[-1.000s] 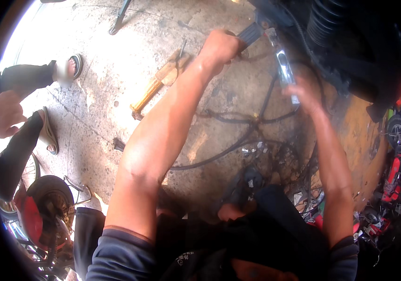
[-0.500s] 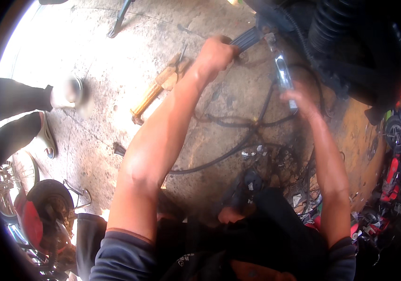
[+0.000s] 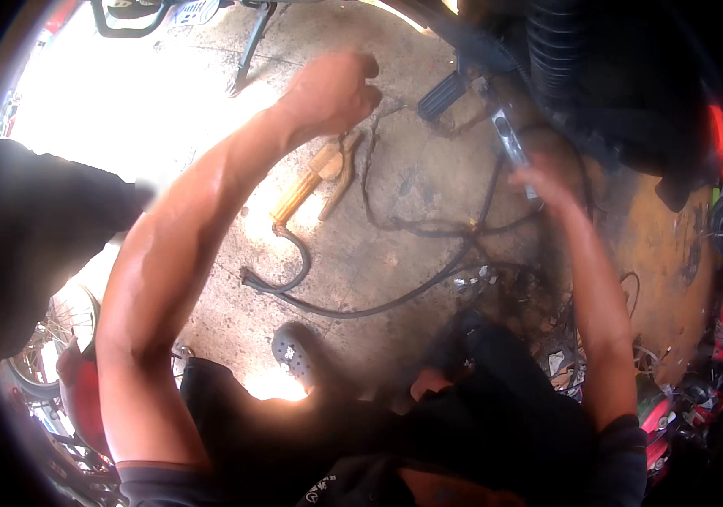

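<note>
The left hand is curled into a loose fist in the air and holds nothing I can see. Just under it, a yellow clamp tool lies on the dirty floor. The right hand grips a shiny metal bar, maybe a wrench, by the dark machine.

A motorbike repair workshop: stained concrete floor, loose black cables, bike stand, wheel.
</note>
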Demonstrator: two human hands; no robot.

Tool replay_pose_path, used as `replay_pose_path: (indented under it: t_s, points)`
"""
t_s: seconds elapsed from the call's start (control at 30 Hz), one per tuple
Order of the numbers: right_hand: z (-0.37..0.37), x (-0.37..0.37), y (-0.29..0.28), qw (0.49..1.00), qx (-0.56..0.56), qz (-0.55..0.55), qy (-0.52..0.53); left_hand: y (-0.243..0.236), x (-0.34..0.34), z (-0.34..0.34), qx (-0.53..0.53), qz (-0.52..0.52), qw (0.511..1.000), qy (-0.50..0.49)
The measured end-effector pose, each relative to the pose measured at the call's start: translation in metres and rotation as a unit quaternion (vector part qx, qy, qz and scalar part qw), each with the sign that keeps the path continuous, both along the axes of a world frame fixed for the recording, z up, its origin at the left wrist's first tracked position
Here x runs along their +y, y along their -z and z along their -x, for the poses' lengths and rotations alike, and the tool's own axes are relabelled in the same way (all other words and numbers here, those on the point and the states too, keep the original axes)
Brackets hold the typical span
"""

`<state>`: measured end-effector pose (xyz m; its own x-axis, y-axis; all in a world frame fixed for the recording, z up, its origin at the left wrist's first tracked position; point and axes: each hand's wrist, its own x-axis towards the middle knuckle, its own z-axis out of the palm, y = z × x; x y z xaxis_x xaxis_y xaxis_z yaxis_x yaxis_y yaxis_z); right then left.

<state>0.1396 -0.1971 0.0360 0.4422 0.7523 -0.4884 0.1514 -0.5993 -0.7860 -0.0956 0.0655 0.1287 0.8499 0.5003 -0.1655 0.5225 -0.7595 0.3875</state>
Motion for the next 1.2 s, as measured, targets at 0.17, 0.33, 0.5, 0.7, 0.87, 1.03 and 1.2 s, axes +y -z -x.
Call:
replay_pose_path:
  t_s: [0.17, 0.33, 0.5, 0.7, 0.87, 1.03, 1.2]
  points:
    - [0.02, -0.004, 0.016, 0.998, -0.017, -0.034, 0.044, -0.011, -0.027, 0.052, 0.058, 0.067, 0.995, 0.039]
    - [0.028, -0.018, 0.007, 0.993, -0.073, -0.019, 0.086, -0.003, -0.052, 0.106, 0.174, 0.035, 0.975, 0.133]
    - [0.018, -0.022, 0.024, 0.987, -0.144, 0.019, 0.072, 0.002, -0.045, 0.133, 0.261, -0.059, 0.946, 0.185]
    - [-0.004, 0.003, 0.034, 0.968, -0.226, 0.106, 0.021, -0.01, -0.032, 0.149, 0.338, -0.077, 0.937, 0.034]
    - [-0.042, -0.03, 0.116, 0.941, -0.333, -0.013, 0.058, 0.023, -0.05, 0.17, 0.357, 0.009, 0.934, -0.032]
    - [-0.024, -0.023, 0.12, 0.953, -0.298, 0.029, 0.035, 0.076, -0.068, 0.24, 0.207, 0.069, 0.964, -0.151]
    - [-0.013, -0.021, 0.079, 0.992, -0.116, -0.001, 0.048, 0.094, -0.084, 0.246, 0.192, 0.089, 0.955, -0.207]
